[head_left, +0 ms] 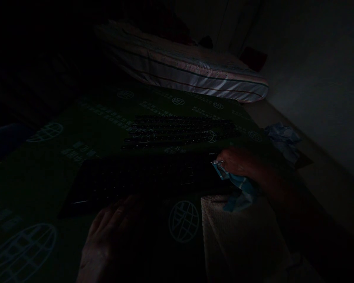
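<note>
The scene is very dark. A black keyboard base [153,173] lies across a green printed sheet, with small pale dots where keycaps would sit. Behind it, black keycaps [179,127] are laid out in several rows. At the base's right end, my right hand [238,162] is closed on a blue checked cloth [242,192]; a small shiny metal tip pokes out by its fingers, its kind unclear. My left hand [109,224] rests at the front edge of the base, fingers stretched out, their tips lost in shadow.
A folded beige towel [233,236] lies at the front right of the green sheet [153,98]. Crumpled pale cloth [283,135] is on the floor to the right. A striped mattress [194,70] stands behind, with a wall [318,78] on the right.
</note>
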`<state>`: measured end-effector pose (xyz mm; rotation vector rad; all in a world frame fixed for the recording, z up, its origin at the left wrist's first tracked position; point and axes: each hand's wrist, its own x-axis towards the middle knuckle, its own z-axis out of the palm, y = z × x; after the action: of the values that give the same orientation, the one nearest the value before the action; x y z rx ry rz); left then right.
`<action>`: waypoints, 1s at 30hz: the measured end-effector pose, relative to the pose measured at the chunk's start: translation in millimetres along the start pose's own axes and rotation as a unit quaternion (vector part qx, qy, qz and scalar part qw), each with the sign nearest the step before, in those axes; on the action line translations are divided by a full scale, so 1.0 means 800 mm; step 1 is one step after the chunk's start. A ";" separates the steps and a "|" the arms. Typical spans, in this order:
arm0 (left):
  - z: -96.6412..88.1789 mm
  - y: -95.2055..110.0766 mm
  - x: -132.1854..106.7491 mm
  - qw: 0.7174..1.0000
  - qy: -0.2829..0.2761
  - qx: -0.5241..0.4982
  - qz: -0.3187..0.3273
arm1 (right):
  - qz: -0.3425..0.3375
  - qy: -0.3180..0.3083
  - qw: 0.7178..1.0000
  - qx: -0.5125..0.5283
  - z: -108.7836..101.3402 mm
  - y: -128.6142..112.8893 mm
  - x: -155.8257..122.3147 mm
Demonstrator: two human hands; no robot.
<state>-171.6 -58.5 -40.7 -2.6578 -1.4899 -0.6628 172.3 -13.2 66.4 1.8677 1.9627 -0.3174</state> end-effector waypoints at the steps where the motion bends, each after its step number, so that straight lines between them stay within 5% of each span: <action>1: -0.001 0.000 0.000 1.000 -0.001 0.000 0.001 | 0.009 -0.004 1.000 -0.006 -0.001 0.000 -0.001; 30: -0.007 0.004 0.003 1.000 -0.001 -0.009 0.011 | 0.000 -0.011 1.000 0.024 0.008 -0.017 -0.015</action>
<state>-169.6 -59.4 -34.2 -2.6848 -1.4608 -0.6748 160.0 -27.5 64.7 1.8859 1.9572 -0.3880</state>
